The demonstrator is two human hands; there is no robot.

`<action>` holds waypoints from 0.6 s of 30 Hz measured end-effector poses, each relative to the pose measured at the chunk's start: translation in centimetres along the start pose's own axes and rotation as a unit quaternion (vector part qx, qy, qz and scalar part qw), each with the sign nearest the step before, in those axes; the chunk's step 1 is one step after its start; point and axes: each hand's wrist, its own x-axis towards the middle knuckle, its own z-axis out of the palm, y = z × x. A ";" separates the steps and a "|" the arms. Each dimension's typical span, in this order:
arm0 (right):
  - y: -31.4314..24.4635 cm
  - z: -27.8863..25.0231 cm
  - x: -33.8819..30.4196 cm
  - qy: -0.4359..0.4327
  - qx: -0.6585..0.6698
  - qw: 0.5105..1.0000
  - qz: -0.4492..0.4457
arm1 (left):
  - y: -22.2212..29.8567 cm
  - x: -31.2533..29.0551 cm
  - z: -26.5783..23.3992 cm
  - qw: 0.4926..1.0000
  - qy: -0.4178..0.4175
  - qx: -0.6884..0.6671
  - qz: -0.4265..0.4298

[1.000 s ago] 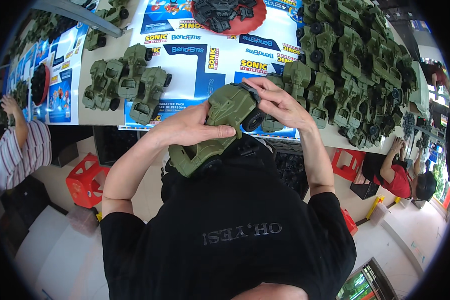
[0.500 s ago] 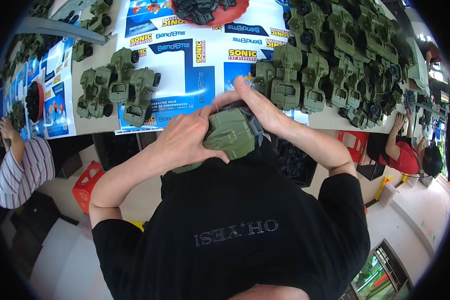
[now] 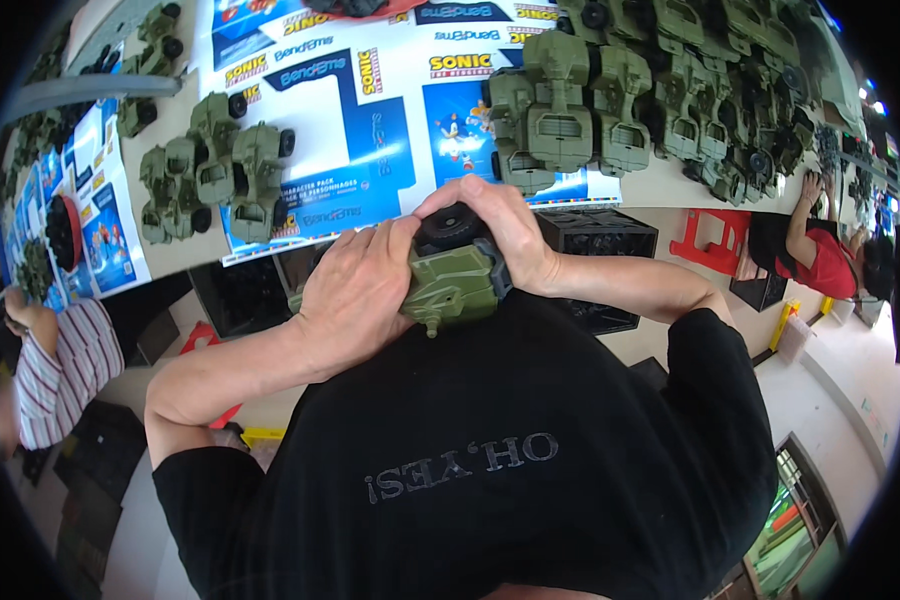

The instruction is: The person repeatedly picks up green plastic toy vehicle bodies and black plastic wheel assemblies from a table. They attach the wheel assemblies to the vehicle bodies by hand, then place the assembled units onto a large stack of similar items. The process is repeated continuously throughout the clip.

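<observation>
Against the front of my black shirt I hold an olive-green toy vehicle (image 3: 457, 281) just off the near edge of the table. My left hand (image 3: 355, 285) wraps over its left part, fingers closed on the body. My right hand (image 3: 505, 232) grips its right side, with the fingers reaching over the top. Between the hands a black wheel (image 3: 452, 226) shows on the far side of the vehicle. The fingertips of both hands nearly meet beside this wheel. Part of the vehicle is hidden under my left palm.
Several green toy vehicles (image 3: 235, 165) stand on the printed blue-and-white sheet (image 3: 400, 110) to the left; a dense group (image 3: 620, 105) stands right. A red tray (image 3: 370, 8) with black parts lies at the back. Below the table are black crates (image 3: 600, 275) and a red stool (image 3: 708, 237). Co-workers sit at both sides.
The toy vehicle has been turned in my hands, so its black wheel now shows. My right hand has curled its fingers over the top. The whole view has shifted slightly.
</observation>
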 end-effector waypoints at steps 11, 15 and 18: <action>-4.7 -4.7 6.3 0.135 -0.381 0.911 -0.085 | -4.7 5.3 -0.2 0.917 0.096 -0.370 -0.114; -4.5 -3.2 3.6 0.075 -0.436 0.884 -0.154 | -5.1 9.8 0.1 0.692 0.247 -0.663 -0.146; -3.7 -1.7 4.0 0.092 -0.536 0.828 -0.136 | -4.6 13.5 0.2 0.621 0.270 -0.722 -0.143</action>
